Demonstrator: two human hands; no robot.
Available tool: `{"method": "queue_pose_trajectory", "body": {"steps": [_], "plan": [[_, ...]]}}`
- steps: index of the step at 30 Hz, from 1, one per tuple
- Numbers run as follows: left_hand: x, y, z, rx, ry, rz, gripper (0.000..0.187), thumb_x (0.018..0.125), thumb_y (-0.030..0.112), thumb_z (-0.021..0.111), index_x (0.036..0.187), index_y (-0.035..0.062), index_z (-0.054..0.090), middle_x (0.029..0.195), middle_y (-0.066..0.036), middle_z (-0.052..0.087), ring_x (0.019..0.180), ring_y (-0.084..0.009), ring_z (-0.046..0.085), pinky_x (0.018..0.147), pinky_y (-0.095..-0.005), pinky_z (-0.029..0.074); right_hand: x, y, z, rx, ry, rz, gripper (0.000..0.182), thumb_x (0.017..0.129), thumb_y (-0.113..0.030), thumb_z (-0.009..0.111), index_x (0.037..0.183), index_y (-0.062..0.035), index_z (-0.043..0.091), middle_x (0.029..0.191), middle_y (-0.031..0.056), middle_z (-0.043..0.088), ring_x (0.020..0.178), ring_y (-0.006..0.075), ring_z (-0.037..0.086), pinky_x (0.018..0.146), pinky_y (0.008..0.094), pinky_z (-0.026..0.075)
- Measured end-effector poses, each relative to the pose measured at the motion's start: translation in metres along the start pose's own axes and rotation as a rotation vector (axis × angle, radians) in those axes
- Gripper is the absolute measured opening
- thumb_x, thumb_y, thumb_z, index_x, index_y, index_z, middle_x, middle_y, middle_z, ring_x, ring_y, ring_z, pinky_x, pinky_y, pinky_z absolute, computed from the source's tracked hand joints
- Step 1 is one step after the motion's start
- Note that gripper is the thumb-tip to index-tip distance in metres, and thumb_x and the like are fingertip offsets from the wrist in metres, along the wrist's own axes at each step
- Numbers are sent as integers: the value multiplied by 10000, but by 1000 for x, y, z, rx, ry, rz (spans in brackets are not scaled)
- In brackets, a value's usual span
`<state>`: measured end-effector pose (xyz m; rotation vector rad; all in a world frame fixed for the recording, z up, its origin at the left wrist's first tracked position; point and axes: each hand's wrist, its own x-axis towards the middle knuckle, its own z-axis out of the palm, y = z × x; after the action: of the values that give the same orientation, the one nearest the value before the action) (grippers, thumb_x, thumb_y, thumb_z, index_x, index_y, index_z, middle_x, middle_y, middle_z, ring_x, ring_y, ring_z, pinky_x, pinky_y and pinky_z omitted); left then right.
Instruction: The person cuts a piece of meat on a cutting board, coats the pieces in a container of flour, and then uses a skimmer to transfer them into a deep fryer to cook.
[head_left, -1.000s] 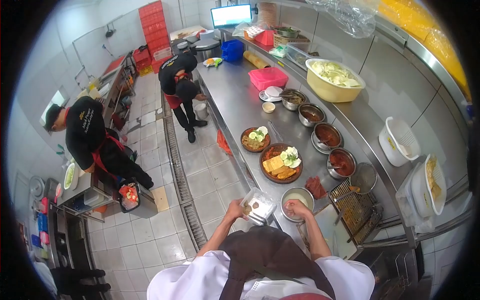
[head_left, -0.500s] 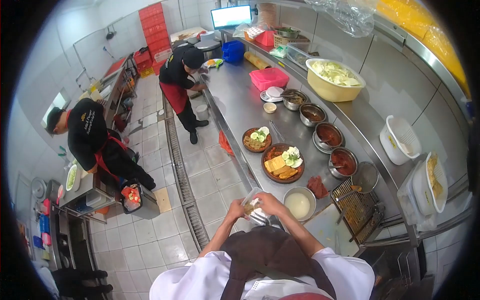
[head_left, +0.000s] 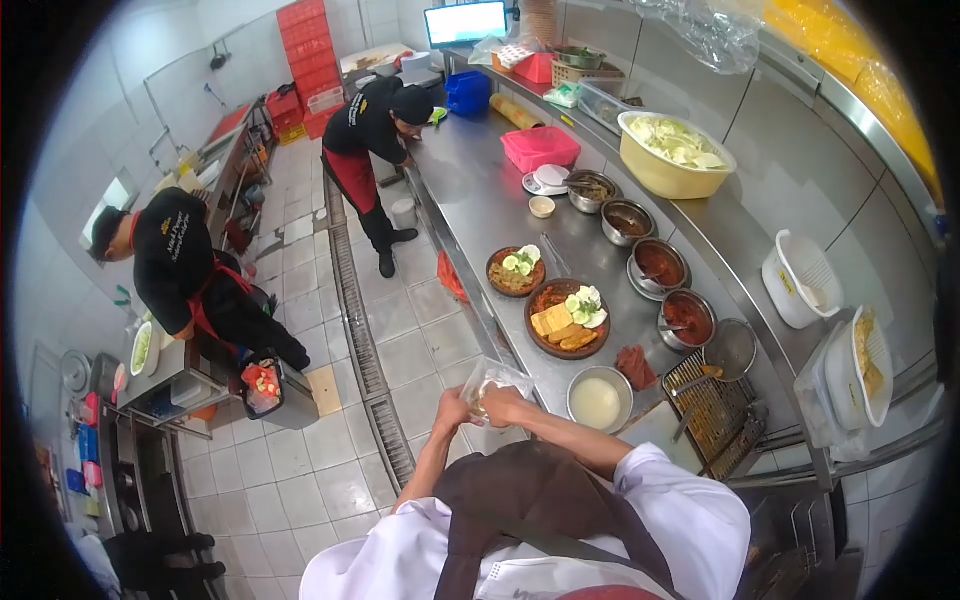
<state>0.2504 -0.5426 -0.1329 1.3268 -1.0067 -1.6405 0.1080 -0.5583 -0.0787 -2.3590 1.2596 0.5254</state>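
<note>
1 tub (head_left: 508, 376), clear plastic, at the table (head_left: 465, 190) edge. Left hand (head_left: 454, 409) grips its side. Right hand (head_left: 502, 406) is in it, can't tell if gripping. Tub looks tilted; long axis unclear. 2 plates (head_left: 545, 345), 5 steel bowls (head_left: 688, 346) on table, the one with pale liquid nearest.

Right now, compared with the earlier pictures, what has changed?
The right hand has left the metal bowl of pale liquid and moved left to the clear container; whether it grips anything is hidden. The middle co-worker has raised their head. The left hand still holds the container; the bowl and both dishes of food stayed put.
</note>
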Motion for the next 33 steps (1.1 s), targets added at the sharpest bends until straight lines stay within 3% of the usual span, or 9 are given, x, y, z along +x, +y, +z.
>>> {"method": "queue_pose_trajectory", "body": {"steps": [9, 11, 15, 17, 20, 23, 29, 31, 33], "plan": [[9, 41, -65, -108, 203, 7, 338, 787, -58, 373, 1040, -110, 591, 870, -205, 634, 651, -304, 655, 486, -358, 594, 64, -21, -65, 47, 199, -241, 296, 767, -263, 604, 939, -26, 646, 918, 191, 651, 918, 338, 623, 777, 443, 473], [16, 49, -82, -130, 248, 10, 343, 783, -61, 367, 1041, -113, 588, 870, -208, 634, 640, -298, 655, 485, -355, 594, 83, -18, -77, 142, 582, -414, 248, 759, -219, 603, 914, -26, 626, 936, 188, 616, 941, 346, 585, 777, 469, 454], [42, 69, -112, -141, 315, 24, 404, 743, -91, 312, 1054, -130, 567, 853, -224, 636, 604, -280, 651, 483, -344, 590, 119, -2, -109, 125, 576, -380, 209, 742, -181, 610, 887, -30, 609, 953, 183, 577, 962, 351, 545, 780, 483, 440], [65, 85, -124, -106, 327, 30, 439, 718, -100, 280, 1056, -143, 558, 834, -229, 636, 589, -272, 649, 483, -337, 584, 142, 21, -124, 291, 1003, -124, 297, 716, -218, 625, 916, 2, 634, 911, 202, 625, 968, 355, 587, 801, 478, 460], [109, 119, -134, -122, 298, 38, 463, 715, -103, 278, 1083, -127, 558, 849, -220, 638, 610, -268, 651, 486, -337, 583, 186, 71, -149, 527, 429, 95, 292, 701, -186, 607, 881, 42, 634, 896, 239, 636, 904, 384, 612, 774, 476, 476], [171, 146, -139, -41, 254, 78, 456, 738, -89, 309, 1118, -97, 561, 881, -200, 641, 644, -263, 654, 495, -339, 584, 253, 113, -157, 671, 325, 96, 185, 699, -151, 581, 769, 17, 610, 815, 230, 643, 809, 369, 637, 715, 446, 496], [319, 219, -139, 231, 38, 161, 482, 793, 27, 440, 1271, -34, 467, 1006, -188, 633, 788, -292, 655, 586, -374, 584, 342, 204, -204, 666, 671, 186, 151, 670, -63, 515, 745, 16, 621, 736, 236, 621, 764, 400, 625, 701, 442, 505], [401, 225, -165, 735, 41, 51, 643, 786, 159, 543, 1367, -12, 328, 1120, -242, 590, 909, -350, 633, 750, -434, 536, 355, 230, -223, 805, 607, 229, 153, 669, -63, 523, 746, 17, 627, 745, 260, 612, 784, 408, 622, 712, 465, 493], [450, 282, -152, 1155, 179, 385, 793, 758, 286, 624, 1391, -11, 251, 1182, -285, 538, 1001, -401, 586, 877, -456, 454, 368, 257, -228, 1005, 695, 311, 79, 658, -10, 503, 664, 30, 571, 681, 256, 596, 635, 397, 625, 601, 461, 502]]}}
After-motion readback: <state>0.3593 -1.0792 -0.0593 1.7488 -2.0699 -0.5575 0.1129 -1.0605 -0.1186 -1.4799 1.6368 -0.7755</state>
